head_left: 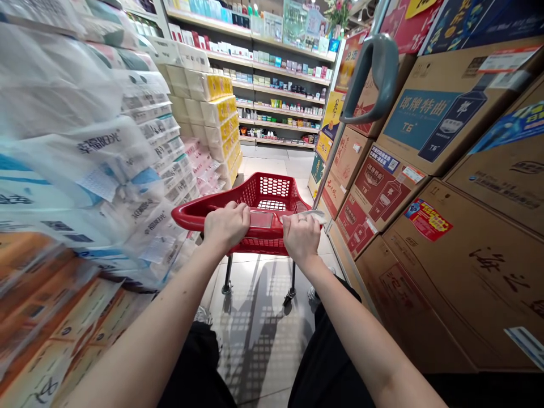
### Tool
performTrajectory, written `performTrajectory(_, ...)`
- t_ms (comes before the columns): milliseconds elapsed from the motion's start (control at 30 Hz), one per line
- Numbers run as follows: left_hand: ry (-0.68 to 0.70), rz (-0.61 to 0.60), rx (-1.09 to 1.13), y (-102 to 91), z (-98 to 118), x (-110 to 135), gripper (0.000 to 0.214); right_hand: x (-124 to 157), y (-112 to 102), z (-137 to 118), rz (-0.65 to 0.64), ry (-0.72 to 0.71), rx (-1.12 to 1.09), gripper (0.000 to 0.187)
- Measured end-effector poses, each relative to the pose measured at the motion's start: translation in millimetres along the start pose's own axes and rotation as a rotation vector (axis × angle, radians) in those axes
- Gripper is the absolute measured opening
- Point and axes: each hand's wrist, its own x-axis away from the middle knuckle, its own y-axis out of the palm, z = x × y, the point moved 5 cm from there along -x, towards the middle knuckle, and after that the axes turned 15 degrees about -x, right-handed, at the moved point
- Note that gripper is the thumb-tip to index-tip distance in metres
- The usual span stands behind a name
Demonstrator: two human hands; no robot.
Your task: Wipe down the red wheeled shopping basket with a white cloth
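Observation:
My left hand (226, 225) and my right hand (301, 238) both grip the red plastic handle (191, 219) of a small wheeled shopping basket cart (272, 195). The basket's mesh walls stand just ahead of my hands, and its inside looks bare where it shows. A white strip (313, 215), perhaps paper or plastic, sticks out from under my right hand. Two dark metal legs with casters (289, 294) carry the cart, and part of its front is hidden behind my hands.
Wrapped tissue packs (93, 147) are stacked high along the left, and printed liquor cartons (446, 113) along the right. A grey curved handle (374, 79) hangs at upper right. Store shelves (280, 90) of small goods stand beyond the tiled floor (255, 334).

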Motion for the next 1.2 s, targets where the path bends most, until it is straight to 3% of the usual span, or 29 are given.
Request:
performTrajectory(133,-0.011,0.013,-0.006,-3.1,5,2,0.054,-27,11,8,-0.28,0.015,-0.05,0.058)
performTrajectory(200,-0.024,0.011,0.0,-5.5,9,3,0.053,-33,14,10,-0.33,0.039,-0.075,0.056)
performTrajectory(400,-0.072,-0.001,0.016,-9.5,19,7,0.055,-8,1,0,0.054,0.034,-0.011,0.049)
performTrajectory(467,-0.081,0.002,0.011,-9.5,20,8,0.055,-2,0,-4,0.078,-0.004,0.0,0.048)
performTrajectory(533,-0.079,0.009,0.005,-9.8,21,9,0.055,-7,4,-1,0.009,-0.007,-0.008,0.051)
performTrajectory(733,0.046,0.016,0.033,-12.5,19,11,0.055,-43,17,21,-0.362,0.021,-0.108,0.056)
performTrajectory(833,0.164,-0.037,0.097,-9.5,10,6,0.055,-49,16,32,-0.42,0.023,-0.131,0.058)
performTrajectory(1000,0.23,-0.233,0.076,4.0,-1,-4,0.061,-48,12,47,-0.385,0.043,-0.148,0.065)
performTrajectory(1200,0.244,-0.221,0.033,1.9,13,0,0.057,-43,4,53,-0.124,0.157,-0.146,0.068)
